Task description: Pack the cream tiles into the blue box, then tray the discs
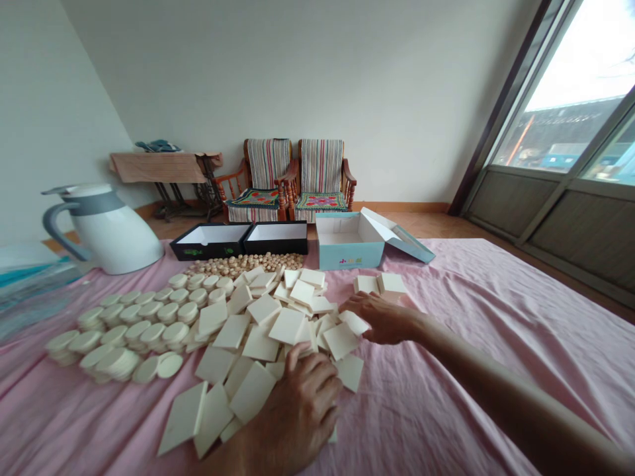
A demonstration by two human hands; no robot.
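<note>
I curl the left hand (308, 400) over square tiles (288, 326), perhaps steadying them; whether the right hand (380, 318) pinches any, I can't tell.

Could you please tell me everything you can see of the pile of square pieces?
The pile is a loose heap of thin, flat, pale cream squares, plain-faced and wood-like. They overlap at many angles, some tilted. It lies on the pink cloth, beside the round pieces on its left. The left hand rests on its near side; the right hand is at its right edge, its grip unclear.
</note>
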